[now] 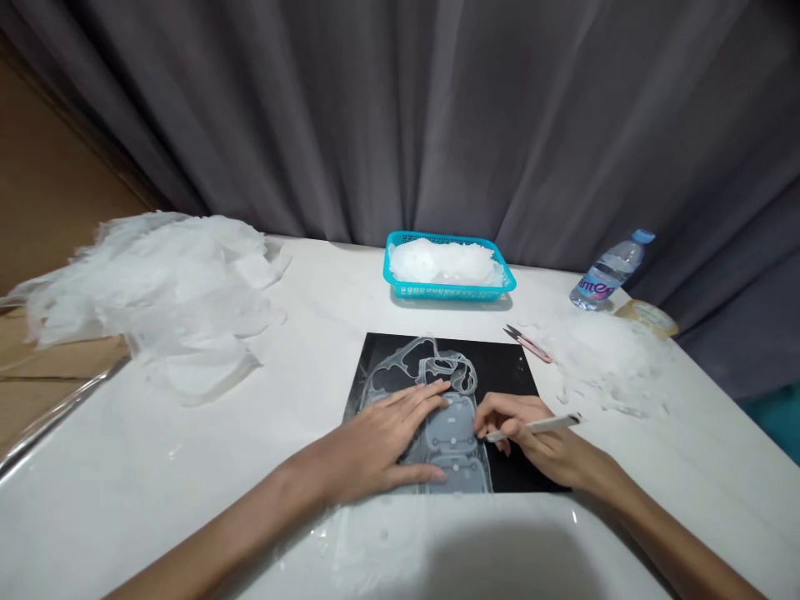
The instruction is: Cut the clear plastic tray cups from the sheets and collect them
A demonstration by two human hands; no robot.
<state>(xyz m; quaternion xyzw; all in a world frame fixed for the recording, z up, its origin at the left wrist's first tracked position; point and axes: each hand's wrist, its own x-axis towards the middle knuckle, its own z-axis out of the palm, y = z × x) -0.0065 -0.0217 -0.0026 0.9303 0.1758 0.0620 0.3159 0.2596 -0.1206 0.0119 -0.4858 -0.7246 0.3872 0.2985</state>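
Low mid-frame, my left hand [388, 433] lay flat on a clear plastic sheet [452, 427]; beside it, my right hand [542, 457] pinched a white pen-shaped tool [553, 423].

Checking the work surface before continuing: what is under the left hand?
The left hand rests on a translucent sheet, which lies partly over a black mat. What the hand directly covers cannot be seen.

The sheet [455, 427] is translucent plastic, the tabletop [187, 454] smooth and glossy, the curtain [437, 125] matt cloth.
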